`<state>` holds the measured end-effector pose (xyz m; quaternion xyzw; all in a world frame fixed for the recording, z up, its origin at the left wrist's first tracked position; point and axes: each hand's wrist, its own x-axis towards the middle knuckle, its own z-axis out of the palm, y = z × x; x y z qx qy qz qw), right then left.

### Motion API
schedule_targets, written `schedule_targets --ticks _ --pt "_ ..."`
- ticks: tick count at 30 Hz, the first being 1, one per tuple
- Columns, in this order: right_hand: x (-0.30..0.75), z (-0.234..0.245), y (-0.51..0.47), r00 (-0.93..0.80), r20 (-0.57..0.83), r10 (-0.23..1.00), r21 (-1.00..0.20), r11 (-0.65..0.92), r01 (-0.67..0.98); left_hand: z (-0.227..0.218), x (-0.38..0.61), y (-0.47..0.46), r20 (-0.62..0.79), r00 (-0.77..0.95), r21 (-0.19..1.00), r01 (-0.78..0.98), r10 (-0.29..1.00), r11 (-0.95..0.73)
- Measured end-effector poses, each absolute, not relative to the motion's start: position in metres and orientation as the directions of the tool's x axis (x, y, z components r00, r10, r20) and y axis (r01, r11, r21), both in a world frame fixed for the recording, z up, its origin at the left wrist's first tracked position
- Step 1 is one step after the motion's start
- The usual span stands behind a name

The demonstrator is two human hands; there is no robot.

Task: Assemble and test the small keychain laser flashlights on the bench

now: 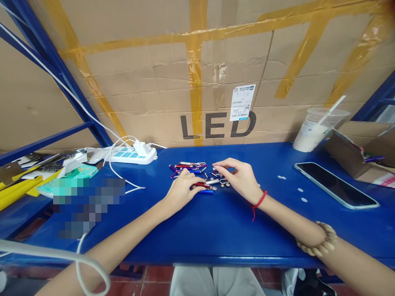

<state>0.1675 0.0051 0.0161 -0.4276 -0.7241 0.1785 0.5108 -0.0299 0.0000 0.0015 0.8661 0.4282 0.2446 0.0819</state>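
My left hand [182, 187] is closed, thumb and fingers around a small red metal tube [202, 185] that looks like a keychain flashlight. A blue tube [206, 192] lies just below it and a silver tube [212, 181] beside it. Thumb and forefinger of my right hand [239, 176] pinch together at a tiny silvery piece [214, 168], too small to name. Behind both hands sits a loose pile of red and blue tubes [185, 166] with little carabiner clips. Several small round discs, like button cells [227, 184], lie under my right hand.
At the right lie a phone [336, 185] and pale discs [300, 190]; a plastic cup with a straw [311, 131] and an open carton [364, 152] stand behind. A power strip [134, 154] with white cables is at the left. A large cardboard box [148, 90] walls the back.
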Motion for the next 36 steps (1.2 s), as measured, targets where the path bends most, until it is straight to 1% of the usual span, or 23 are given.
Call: schedule_targets --ticks 5,8,11,13,15,17,20,23,26,32,34,36 --pt "0.177 0.016 0.01 -0.177 0.658 0.732 -0.514 0.609 0.604 0.002 -0.032 0.001 0.412 0.479 0.353 0.701 0.775 -0.62" --pt "0.186 0.016 0.017 -0.196 0.649 0.735 -0.403 0.551 0.731 0.006 -0.032 -0.001 0.459 0.473 0.377 0.662 0.752 -0.647" --pt "0.194 0.016 0.024 -0.178 0.537 0.825 -0.346 0.408 0.845 0.009 -0.032 -0.004 0.465 0.542 0.407 0.571 0.7 -0.713" --pt "0.198 0.015 0.027 -0.165 0.422 0.891 -0.31 0.313 0.898 0.01 -0.031 -0.006 0.425 0.62 0.42 0.511 0.66 -0.75" --pt "0.201 0.014 0.03 -0.163 0.326 0.931 -0.28 0.26 0.924 0.009 -0.029 -0.008 0.37 0.682 0.426 0.478 0.63 -0.768" --pt "0.202 0.011 0.031 -0.168 0.27 0.948 -0.271 0.242 0.932 0.007 -0.028 -0.009 0.326 0.721 0.429 0.464 0.612 -0.775" --pt "0.2 0.009 0.032 -0.207 0.244 0.947 -0.275 0.272 0.922 0.003 -0.027 -0.01 0.292 0.739 0.426 0.468 0.607 -0.774" --pt "0.196 0.009 0.03 -0.299 0.254 0.92 -0.28 0.366 0.887 0.002 -0.026 -0.009 0.28 0.714 0.416 0.512 0.641 -0.752" --pt "0.192 0.009 0.027 -0.412 0.268 0.871 -0.32 0.484 0.815 0.002 -0.025 -0.009 0.282 0.685 0.412 0.545 0.672 -0.73" --pt "0.187 0.003 0.026 -0.523 0.308 0.795 -0.408 0.607 0.682 0.003 -0.027 -0.006 0.357 0.611 0.386 0.593 0.707 -0.707" --pt "0.186 0.001 0.026 -0.537 0.328 0.777 -0.423 0.63 0.651 0.004 -0.032 -0.001 0.419 0.545 0.351 0.64 0.726 -0.683" --pt "0.185 0.002 0.026 -0.513 0.358 0.78 -0.425 0.625 0.655 0.005 -0.038 0.005 0.483 0.478 0.292 0.702 0.734 -0.65"
